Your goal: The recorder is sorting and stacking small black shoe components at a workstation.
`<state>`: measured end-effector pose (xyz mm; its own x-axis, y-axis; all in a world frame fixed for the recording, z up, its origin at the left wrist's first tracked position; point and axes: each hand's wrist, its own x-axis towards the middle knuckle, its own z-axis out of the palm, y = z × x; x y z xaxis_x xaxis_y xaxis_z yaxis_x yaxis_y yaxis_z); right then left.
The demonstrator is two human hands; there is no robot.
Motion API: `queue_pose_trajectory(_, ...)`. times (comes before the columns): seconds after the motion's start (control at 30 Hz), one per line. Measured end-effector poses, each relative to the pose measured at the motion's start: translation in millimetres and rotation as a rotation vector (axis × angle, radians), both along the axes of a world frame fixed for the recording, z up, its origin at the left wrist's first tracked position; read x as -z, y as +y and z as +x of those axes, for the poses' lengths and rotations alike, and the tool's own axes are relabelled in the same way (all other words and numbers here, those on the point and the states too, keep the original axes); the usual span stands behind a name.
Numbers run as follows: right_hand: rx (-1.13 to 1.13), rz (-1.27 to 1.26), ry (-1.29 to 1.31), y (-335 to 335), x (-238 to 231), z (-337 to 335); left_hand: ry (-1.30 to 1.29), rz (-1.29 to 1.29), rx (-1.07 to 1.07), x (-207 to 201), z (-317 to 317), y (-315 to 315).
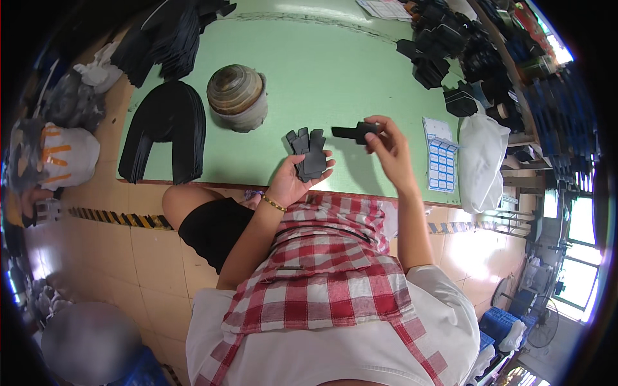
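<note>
In my left hand (291, 180), near the front edge of the green table, lies a fanned stack of black cut pieces (312, 157), each with a wide end and a narrow tab. The fingers curl round the wide ends and the tabs point away from me. My right hand (391, 151), to the right and raised a little, pinches one more black tabbed piece (358, 132) between thumb and fingers. Its narrow tab points left, toward the stack. The material looks thin and flat, but I cannot tell what it is.
Left on the green table (302, 71) are a stack of black U-shaped pieces (170, 106) and a round jar (237, 96). Labels on a sheet (442, 164) and a white bag (481, 161) sit at the right edge. Black pieces (438, 45) pile up at the back right.
</note>
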<state>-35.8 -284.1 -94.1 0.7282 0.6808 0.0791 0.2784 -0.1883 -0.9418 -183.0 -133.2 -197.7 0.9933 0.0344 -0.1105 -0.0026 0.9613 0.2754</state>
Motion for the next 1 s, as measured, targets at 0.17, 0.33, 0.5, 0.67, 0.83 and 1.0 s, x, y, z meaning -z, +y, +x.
queue_pose_trajectory(0.17,0.085,0.198,0.603,20.6,44.1,-39.0,0.108,-0.131,-0.114,3.1,11.9,-1.1)
queue_pose_trajectory(0.33,0.168,0.167,0.612,37.5,60.7,-59.7,-0.102,-0.084,-0.082,15.3,11.1,4.1)
queue_pose_trajectory(0.5,0.205,0.055,0.468,34.6,73.6,-65.2,-0.107,0.09,-0.118,3.6,10.1,-2.2)
queue_pose_trajectory(0.67,0.159,-0.015,-0.064,32.6,70.6,-76.3,0.115,0.35,-0.099,-5.3,1.9,-0.6)
queue_pose_trajectory(0.83,-0.078,-0.234,-0.85,24.0,38.2,-73.3,0.243,1.24,-0.069,-12.7,2.5,7.1)
queue_pose_trajectory(1.0,-0.171,-0.349,-0.979,19.7,37.9,-67.4,0.157,1.801,-0.181,-51.0,-1.3,4.3)
